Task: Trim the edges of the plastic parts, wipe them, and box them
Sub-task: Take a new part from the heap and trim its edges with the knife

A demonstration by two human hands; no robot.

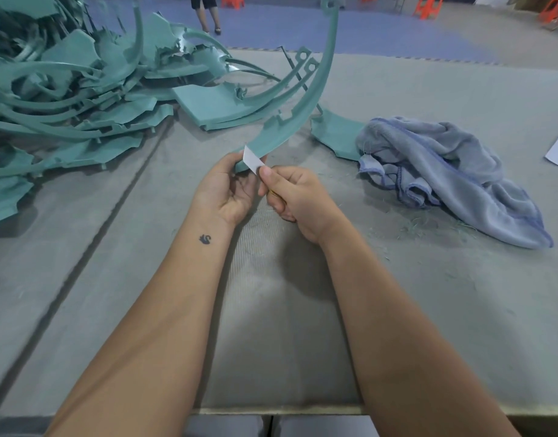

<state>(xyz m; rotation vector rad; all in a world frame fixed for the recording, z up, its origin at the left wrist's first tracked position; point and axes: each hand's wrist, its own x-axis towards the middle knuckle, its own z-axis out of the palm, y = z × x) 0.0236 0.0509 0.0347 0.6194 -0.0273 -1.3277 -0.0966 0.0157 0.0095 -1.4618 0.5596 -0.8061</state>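
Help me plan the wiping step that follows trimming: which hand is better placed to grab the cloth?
Probably the right hand: the blue cloth lies on its side, but it must first put down the blade. The left hand holds the curved part.

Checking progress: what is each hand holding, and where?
Left hand grips the curved plastic part at its near end; right hand grips the blade by its handle.

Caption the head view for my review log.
Left hand holds curved teal part; right hand scrapes its edge with a blade.

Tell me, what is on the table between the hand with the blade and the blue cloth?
Only bare table with a few tiny shavings lies between the right hand and the blue cloth, seen in the head view.
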